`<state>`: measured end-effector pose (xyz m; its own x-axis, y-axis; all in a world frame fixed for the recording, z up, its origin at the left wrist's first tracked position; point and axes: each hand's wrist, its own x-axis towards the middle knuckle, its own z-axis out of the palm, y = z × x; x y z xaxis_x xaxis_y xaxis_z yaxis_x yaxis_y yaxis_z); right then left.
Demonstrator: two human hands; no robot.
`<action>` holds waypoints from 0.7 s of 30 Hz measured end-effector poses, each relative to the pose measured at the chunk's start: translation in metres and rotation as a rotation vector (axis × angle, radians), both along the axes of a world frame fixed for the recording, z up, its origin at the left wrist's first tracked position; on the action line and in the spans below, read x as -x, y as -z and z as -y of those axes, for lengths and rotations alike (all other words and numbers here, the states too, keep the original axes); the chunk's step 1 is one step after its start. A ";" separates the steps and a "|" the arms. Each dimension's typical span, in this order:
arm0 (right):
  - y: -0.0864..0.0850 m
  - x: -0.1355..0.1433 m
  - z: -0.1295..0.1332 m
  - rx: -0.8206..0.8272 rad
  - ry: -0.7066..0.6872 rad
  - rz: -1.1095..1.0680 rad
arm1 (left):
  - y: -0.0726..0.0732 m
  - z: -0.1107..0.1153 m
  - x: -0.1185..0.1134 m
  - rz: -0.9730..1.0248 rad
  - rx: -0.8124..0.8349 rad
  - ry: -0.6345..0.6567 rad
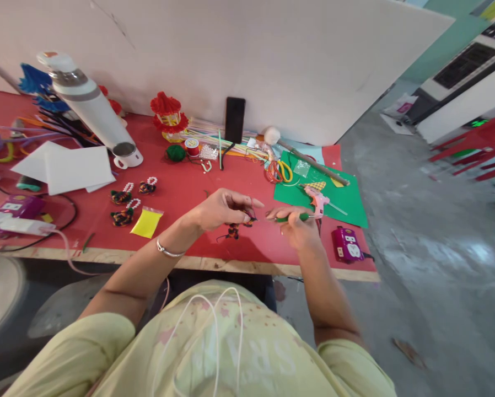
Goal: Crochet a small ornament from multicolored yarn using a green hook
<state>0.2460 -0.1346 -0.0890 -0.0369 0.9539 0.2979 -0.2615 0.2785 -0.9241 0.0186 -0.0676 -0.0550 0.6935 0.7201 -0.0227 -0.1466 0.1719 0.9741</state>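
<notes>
Nearest the head camera, a pale yellow printed shirt [214, 353] with a white cord fills the bottom edge, and both bare forearms reach out from it over the red-covered work table [189, 193].

The left hand [220, 208], a thin silver bangle [167, 251] on its wrist, has its fingertips pinched shut on a small dark woven thread ornament with red and orange flecks [241, 225]. The ornament hangs just under that pinch, above the table's near edge, with a loose dark strand trailing down and to the left.

The right hand [299, 226] is closed around a slim green-handled tool [292, 218]. The tool's long axis lies nearly level, and its tip points left toward the ornament; whether the tip touches cannot be told.

Just beyond the right hand's grip lies a pink and white glue gun [316, 199] on a green sheet of paper [346, 207]. To the right of that grip sits a purple socket box [346, 244]. Well to the left of the left hand's pinch rest three finished woven ornaments with white bead loops [125, 201] and a small yellow packet [147, 223].
</notes>
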 end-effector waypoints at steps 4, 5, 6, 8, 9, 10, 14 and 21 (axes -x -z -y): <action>0.022 0.030 0.004 0.044 0.247 -0.107 | 0.010 0.009 -0.016 0.010 -0.100 -0.198; 0.026 0.036 0.005 -0.022 0.352 -0.074 | 0.013 0.011 -0.020 -0.002 -0.144 -0.275; 0.028 0.040 0.007 -0.091 0.437 -0.016 | 0.017 0.012 -0.022 -0.020 -0.193 -0.350; 0.029 0.042 0.010 -0.211 0.516 0.148 | 0.024 0.015 -0.025 -0.069 -0.297 -0.465; 0.029 0.042 0.010 -0.253 0.518 0.237 | 0.027 0.017 -0.025 -0.099 -0.352 -0.517; 0.030 0.042 0.011 -0.289 0.522 0.321 | 0.029 0.018 -0.026 -0.127 -0.402 -0.564; 0.040 0.046 0.009 -0.510 0.737 0.597 | 0.034 0.026 -0.033 -0.104 -0.373 -0.651; 0.050 0.063 -0.006 -0.353 0.744 0.222 | 0.029 0.025 -0.033 0.147 0.067 -0.416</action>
<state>0.1825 -0.1287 -0.1394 0.4700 0.6058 0.6419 0.2803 0.5872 -0.7594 0.0520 -0.0924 -0.0840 0.3448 0.9387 -0.0012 -0.3531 0.1309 0.9264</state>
